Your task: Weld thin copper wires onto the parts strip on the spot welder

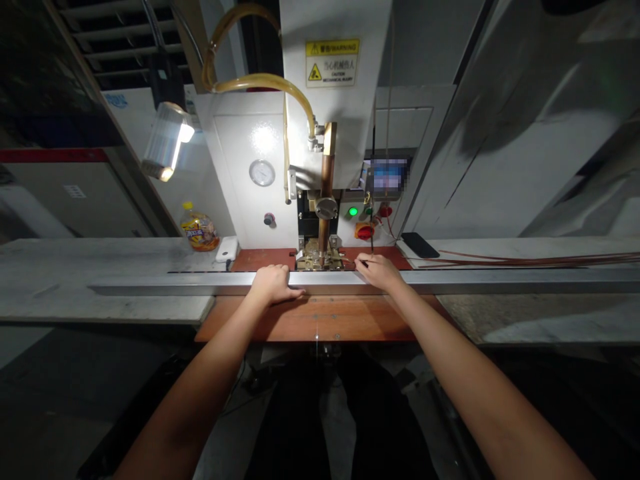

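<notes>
A long grey metal bar (480, 281) lies across the bench in front of a machine with a copper-coloured upright electrode (327, 180). My left hand (274, 283) rests over the bar left of the electrode, its fingers over the far edge and thumb along the near side, holding the bar. To the right of the electrode, my right hand (379, 271) is over the bar with its fingertips pinched together near a thin dark rod. What the fingertips hold is too small to make out. Below the electrode tip sits a small metal fixture (318, 259).
Brown thin rods (530, 260) lie at the right behind the bar, near a black phone (420, 245). A bottle (199, 230) and a white box (227, 249) stand at the left. A lamp (167, 143) hangs upper left. The reddish-brown board (280, 320) has bolts.
</notes>
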Tool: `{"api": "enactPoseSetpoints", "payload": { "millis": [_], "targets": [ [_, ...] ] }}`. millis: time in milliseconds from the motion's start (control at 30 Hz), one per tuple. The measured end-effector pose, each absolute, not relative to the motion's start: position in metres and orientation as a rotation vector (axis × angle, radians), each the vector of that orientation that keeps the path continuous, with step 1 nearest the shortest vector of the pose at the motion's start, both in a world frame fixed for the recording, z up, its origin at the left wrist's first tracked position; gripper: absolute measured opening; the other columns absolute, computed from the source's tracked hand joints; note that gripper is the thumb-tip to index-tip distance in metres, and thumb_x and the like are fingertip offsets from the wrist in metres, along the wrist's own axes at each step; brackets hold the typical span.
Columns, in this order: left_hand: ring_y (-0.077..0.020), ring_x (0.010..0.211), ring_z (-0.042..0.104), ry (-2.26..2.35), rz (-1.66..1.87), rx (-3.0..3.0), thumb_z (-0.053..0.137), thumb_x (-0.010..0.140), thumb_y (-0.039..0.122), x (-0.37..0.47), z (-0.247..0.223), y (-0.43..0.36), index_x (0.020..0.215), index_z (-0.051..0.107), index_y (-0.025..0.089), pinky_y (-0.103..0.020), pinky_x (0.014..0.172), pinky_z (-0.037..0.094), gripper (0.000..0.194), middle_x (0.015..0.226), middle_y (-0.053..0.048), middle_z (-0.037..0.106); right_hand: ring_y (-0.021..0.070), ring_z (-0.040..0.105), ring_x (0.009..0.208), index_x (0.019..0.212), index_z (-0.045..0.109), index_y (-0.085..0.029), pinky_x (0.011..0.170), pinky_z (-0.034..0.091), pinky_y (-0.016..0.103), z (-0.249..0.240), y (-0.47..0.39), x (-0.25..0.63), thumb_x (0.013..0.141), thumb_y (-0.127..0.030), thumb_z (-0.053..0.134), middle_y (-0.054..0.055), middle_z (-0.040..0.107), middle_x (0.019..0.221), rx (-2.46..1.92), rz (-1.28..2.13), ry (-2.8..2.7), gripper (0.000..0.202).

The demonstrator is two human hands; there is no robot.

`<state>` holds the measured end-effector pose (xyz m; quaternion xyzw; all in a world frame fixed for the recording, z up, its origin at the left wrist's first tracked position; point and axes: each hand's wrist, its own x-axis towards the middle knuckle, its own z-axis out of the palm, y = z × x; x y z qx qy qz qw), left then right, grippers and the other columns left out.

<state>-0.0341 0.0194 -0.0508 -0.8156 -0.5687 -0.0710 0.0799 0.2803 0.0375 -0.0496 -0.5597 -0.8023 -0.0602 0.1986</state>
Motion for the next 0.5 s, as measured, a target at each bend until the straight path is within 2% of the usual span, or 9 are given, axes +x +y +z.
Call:
{"api": "enactPoseSetpoints", "payload": {
  "millis": [200, 500],
  "targets": [
    [-0.0325, 0.092, 0.063, -1.692, -0.208, -2.431, 0.048, 0.063, 0.084, -0.034, -0.051, 0.02, 0.093, 0.061, 0.018, -0.039, 0.079, 0.045, 0.073, 0.094, -0.014, 0.068, 0.0172, 0.065, 0.082, 0.084, 0.066, -0.024, 0.073, 0.039, 0.025, -0.05, 0.038, 0.281, 0.092, -0.033, 0.037, 0.003, 0.073, 0.091, -1.539, -0.168, -2.218, 0.031],
    [-0.0324, 0.091, 0.063, -1.706, -0.179, -2.436, 0.048, 0.063, 0.084, -0.033, -0.044, 0.016, 0.092, 0.061, 0.017, -0.039, 0.078, 0.045, 0.074, 0.093, -0.016, 0.068, 0.0167, 0.064, 0.082, 0.079, 0.066, -0.023, 0.072, 0.04, 0.024, -0.039, 0.038, 0.28, 0.092, -0.034, 0.036, 0.003, 0.073, 0.085, -1.45, 0.047, -2.174, 0.034]
  ]
}}
